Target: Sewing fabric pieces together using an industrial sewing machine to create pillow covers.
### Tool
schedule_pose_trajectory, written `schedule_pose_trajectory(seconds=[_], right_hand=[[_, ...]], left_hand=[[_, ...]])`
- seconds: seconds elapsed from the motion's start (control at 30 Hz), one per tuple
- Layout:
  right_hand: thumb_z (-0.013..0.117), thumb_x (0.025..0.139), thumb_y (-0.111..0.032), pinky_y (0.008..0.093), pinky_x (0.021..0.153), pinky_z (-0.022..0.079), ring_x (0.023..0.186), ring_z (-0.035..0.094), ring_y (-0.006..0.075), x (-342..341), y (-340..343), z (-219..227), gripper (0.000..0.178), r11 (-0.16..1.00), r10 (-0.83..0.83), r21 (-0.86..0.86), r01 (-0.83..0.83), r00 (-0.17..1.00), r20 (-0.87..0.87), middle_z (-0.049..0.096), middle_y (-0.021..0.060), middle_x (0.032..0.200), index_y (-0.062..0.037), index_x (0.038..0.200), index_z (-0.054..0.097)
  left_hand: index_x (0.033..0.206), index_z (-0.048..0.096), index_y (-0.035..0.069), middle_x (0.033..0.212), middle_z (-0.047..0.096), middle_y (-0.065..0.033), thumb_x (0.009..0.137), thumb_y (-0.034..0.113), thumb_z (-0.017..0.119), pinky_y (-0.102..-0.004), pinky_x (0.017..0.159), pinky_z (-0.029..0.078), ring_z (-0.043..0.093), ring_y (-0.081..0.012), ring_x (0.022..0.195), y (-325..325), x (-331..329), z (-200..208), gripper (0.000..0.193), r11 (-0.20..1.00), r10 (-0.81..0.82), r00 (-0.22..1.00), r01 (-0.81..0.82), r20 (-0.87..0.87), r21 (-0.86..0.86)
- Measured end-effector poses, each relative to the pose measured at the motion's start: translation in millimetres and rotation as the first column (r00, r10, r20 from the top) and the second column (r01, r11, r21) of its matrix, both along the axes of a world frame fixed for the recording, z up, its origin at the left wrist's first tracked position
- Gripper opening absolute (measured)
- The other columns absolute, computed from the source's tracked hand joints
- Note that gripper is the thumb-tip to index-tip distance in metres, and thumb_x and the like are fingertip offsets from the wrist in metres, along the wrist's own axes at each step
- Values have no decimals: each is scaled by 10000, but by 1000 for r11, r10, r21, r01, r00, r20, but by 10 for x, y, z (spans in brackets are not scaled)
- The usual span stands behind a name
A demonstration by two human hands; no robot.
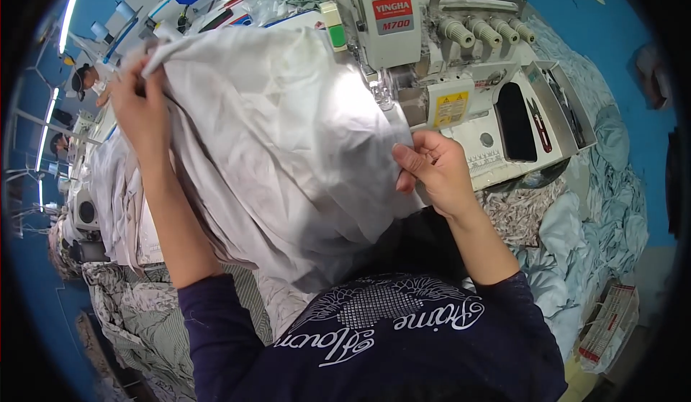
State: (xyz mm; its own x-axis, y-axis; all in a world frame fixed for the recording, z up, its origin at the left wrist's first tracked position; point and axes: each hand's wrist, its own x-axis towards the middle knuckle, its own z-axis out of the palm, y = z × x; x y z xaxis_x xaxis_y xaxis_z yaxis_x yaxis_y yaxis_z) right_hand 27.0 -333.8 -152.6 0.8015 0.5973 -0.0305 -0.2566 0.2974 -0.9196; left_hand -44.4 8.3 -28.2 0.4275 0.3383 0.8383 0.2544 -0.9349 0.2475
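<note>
A large piece of white fabric [266, 114] spreads over the front of an overlock sewing machine [392, 35] and hangs down toward my lap. My left hand [140, 103] is raised at the far left, its fingers closed on the upper left corner of the fabric and somewhat blurred. With thumb against fingers, my right hand [432, 161] pinches the fabric's right edge, just below the needle and presser foot [385, 89]. That edge runs up to the presser foot, where the machine's lamp lights the cloth brightly. The contact under the foot is too small to make out.
On the machine's right bed lie a black phone [515, 121] and thread snips [540, 125], beside a metal tray [565, 103] of tools. Pale green fabric [612, 179] is heaped at the right. Patterned cloth [155, 305] lies at lower left. Other people [85, 78] sit far left.
</note>
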Motion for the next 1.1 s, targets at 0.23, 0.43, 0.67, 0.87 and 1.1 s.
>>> schedule_pose_trajectory(seconds=[0.23, 0.43, 0.67, 0.87, 1.1], right_hand=[[670, 837, -189, 215, 466, 453, 508, 569, 96, 16, 3, 15, 201, 997, 10, -78, -11, 1000, -15, 576, 28, 642, -18, 816, 567], [668, 839, -173, 216, 464, 450, 508, 570, 95, 25, -16, -1, 190, 999, -24, -47, 22, 999, -22, 574, 26, 644, -23, 803, 558], [678, 830, -167, 214, 455, 449, 491, 570, 97, 11, -2, -8, 194, 1000, -17, -26, 16, 999, -33, 573, 26, 640, -27, 798, 548], [682, 827, -169, 204, 446, 445, 481, 566, 89, 19, -4, 3, 200, 1000, 3, -1, -3, 1000, -18, 569, 17, 622, -26, 797, 547], [671, 835, -172, 207, 456, 449, 501, 568, 88, 25, 2, 18, 186, 998, -15, -54, 14, 1000, -14, 575, 19, 637, -19, 811, 568]], left_hand=[[1061, 600, 21, 1023, 535, -162, 699, 118, 712, -353, 915, 371, 508, -320, 973, -909, -961, -1424, 391, 896, -350, 754, 96, -556, -434], [887, 617, 3, 838, 546, -108, 789, 17, 596, -342, 822, 395, 505, -250, 812, -737, -655, -1067, 101, 996, -29, 996, 21, -87, -89], [849, 654, 64, 764, 533, -77, 780, 111, 661, -341, 771, 401, 507, -252, 753, -390, -60, -225, 84, 988, -61, 989, 40, 135, 149], [882, 673, 69, 816, 571, -87, 797, 143, 651, -322, 736, 427, 548, -255, 813, -6, 460, 261, 115, 965, -115, 981, 72, 158, 251], [1093, 618, 64, 905, 599, -80, 707, 202, 737, -304, 733, 454, 564, -180, 848, 297, 112, -548, 426, 885, -378, 920, 327, -101, -330]])
